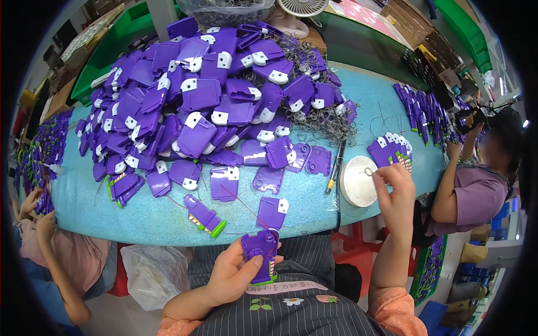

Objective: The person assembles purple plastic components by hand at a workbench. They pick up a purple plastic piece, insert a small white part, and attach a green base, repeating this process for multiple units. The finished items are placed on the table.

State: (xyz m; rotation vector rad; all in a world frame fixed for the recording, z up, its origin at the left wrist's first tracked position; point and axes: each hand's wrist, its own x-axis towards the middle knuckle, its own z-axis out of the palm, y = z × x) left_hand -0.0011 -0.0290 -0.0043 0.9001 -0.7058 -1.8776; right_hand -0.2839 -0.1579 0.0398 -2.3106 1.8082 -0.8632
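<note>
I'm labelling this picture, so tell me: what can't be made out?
All in the head view:
Back of the purple piece in the left hand: turned away.
Exact shape of the thin wire piece in the right hand: too small.
Tabletop beneath the purple pile: hidden by it.
Top of the fan: cut off by the upper edge.

Had purple casing [261, 243] in L hand [234, 275], inner side up, w/ red/wht striped strip [272, 270] & green btm edge [265, 281]. Had sm. grey loop [368, 172] pinched in R hand [397, 193], well apart from casing.
</note>
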